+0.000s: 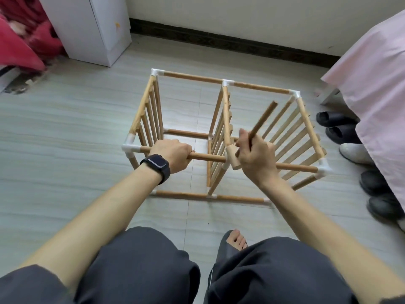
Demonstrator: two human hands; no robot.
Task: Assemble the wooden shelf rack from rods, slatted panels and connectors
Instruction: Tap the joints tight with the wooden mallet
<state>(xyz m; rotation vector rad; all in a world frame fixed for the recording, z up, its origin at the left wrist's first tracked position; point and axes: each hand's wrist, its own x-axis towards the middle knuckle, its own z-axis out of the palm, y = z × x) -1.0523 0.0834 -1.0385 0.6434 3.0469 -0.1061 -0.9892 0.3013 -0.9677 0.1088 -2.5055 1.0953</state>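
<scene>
The wooden shelf rack (192,79) lies on its side on the floor, with three slatted panels standing upright and rods joined by white connectors (130,147). My left hand (174,155) grips the near top rod (208,157) left of the middle panel. My right hand (255,155) holds a small wooden mallet (263,119) by its handle. The mallet head (232,157) sits at the near top joint of the middle panel, touching or just above it.
A white cabinet (92,29) stands at the back left beside red fabric (24,40). A bed with a pink cover (377,88) is at the right, with several shoes (337,128) on the floor beside it. My knees and a bare foot (236,239) are at the bottom.
</scene>
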